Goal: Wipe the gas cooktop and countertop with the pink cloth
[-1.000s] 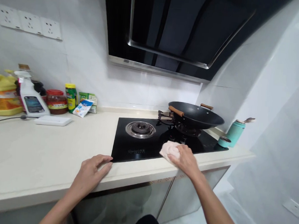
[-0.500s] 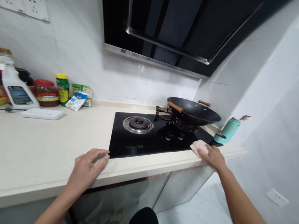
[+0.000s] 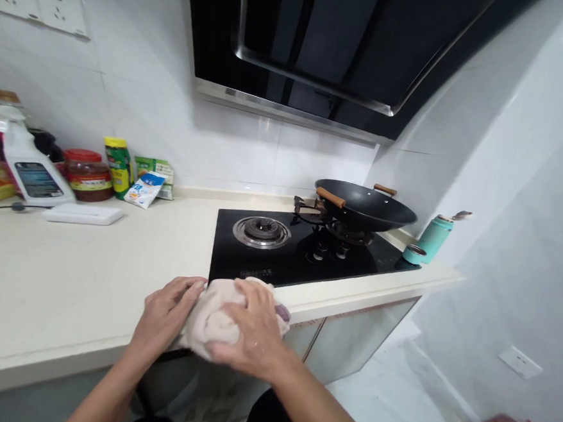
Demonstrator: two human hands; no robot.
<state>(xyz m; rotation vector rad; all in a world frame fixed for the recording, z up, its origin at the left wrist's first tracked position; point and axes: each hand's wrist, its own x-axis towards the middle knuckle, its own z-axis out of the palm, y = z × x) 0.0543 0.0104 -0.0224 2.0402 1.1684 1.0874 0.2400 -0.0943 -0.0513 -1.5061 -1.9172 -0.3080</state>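
Note:
A pale pinkish cloth [image 3: 219, 316] lies bunched over the counter's front edge at the near left corner of the black gas stove [image 3: 287, 272]. My right hand [image 3: 256, 328] is closed on it from above, fingers pressed into the folds. Close by on the left, my left hand [image 3: 168, 309] rests open on the countertop, its fingertips at the stove's corner and next to the cloth. Whether those fingertips touch the cloth is hard to see. A round burner [image 3: 262, 231] sits bare on the stove's left side.
A black wok [image 3: 366, 207] with wooden handles stands on the right burner. Beside the stove are a teal flask [image 3: 436, 238] and its cup [image 3: 413, 254]. A spray bottle [image 3: 32, 161], a red-lidded jar [image 3: 88, 175] and seasonings line the back left. The range hood [image 3: 317, 46] hangs overhead.
My right hand has carried the cloth from the stove's right front edge leftwards to its left front corner, beside my left hand. My left hand has stayed nearly in place.

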